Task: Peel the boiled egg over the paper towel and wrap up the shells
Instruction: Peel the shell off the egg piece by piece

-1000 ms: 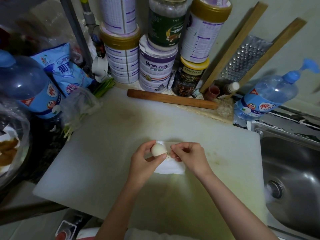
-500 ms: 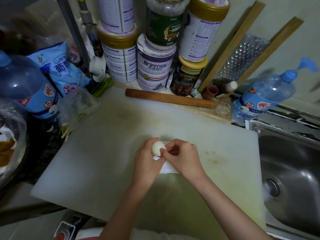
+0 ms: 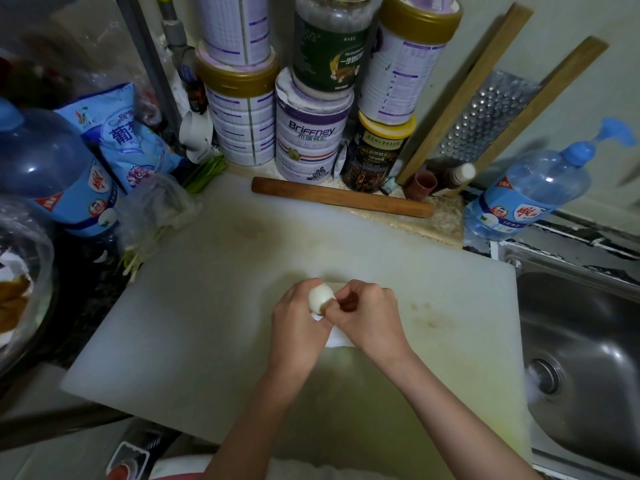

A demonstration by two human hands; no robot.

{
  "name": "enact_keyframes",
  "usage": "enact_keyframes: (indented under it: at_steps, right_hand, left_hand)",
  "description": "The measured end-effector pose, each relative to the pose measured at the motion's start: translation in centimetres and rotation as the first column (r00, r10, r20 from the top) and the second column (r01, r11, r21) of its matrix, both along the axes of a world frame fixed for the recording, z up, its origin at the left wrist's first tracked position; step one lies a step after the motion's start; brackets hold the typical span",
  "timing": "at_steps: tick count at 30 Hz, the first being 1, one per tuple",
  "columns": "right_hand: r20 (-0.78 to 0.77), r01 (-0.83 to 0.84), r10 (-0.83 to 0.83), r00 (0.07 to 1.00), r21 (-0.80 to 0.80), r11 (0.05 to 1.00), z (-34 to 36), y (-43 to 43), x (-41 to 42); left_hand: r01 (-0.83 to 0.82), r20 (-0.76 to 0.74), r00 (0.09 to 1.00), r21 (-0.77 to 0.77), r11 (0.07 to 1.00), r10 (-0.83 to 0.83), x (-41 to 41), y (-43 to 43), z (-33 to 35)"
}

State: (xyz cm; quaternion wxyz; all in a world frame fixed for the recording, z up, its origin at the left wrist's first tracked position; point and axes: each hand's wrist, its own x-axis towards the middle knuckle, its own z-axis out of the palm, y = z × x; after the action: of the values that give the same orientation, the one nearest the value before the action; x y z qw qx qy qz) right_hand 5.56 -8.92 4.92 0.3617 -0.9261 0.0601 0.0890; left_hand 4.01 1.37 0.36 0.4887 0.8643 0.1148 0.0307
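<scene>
Head view. Egg (image 3: pixel 320 297) held up above the white cutting board (image 3: pixel 207 306), mostly bare white. Left hand (image 3: pixel 298 320) grips it, fingers curled narrow round its left and underside. Right hand (image 3: pixel 370 317) is close against it, thumb and forefinger pinched at the egg's right flank; whether shell lies between them, cannot tell. Paper towel (image 3: pixel 337 337) lies flat directly beneath both hands, largely hidden. Rolling pin (image 3: pixel 341 201) sits at the board's far edge; sink (image 3: pixel 581 341) is to the right.
</scene>
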Motion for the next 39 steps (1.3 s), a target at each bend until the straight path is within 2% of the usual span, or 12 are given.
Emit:
enact_keyframes:
  at_steps: [25, 28, 31, 34, 39]
  right_hand:
    - [-0.016, -0.037, 0.037, 0.999, -0.034, 0.999, -0.1, -0.9, 0.2]
    - [-0.025, -0.034, 0.035, 0.999, 0.009, 0.999, -0.2, -1.4, 0.5]
    - [-0.084, 0.024, -0.010, 0.996, 0.177, 0.984, -0.2, -2.0, 0.9]
    - [-0.125, 0.114, -0.081, 0.989, 0.287, 0.951, -0.6, -2.8, 1.1]
    - [-0.093, 0.084, -0.068, 0.993, 0.177, 0.981, -1.6, -3.1, 1.1]
  left_hand:
    - [0.043, 0.039, 0.998, 0.038, 0.998, -0.045, -0.2, -0.1, -0.3]
    - [0.034, 0.011, 0.999, -0.077, 0.996, -0.034, -0.1, 0.1, -0.3]
    - [-0.011, -0.085, 0.996, -0.285, 0.958, -0.014, 0.1, 0.5, -0.2]
    - [-0.047, -0.116, 0.993, -0.396, 0.917, 0.001, 0.1, 0.9, -0.4]
    - [-0.066, -0.129, 0.992, -0.425, 0.903, 0.012, 0.0, 1.4, -0.8]
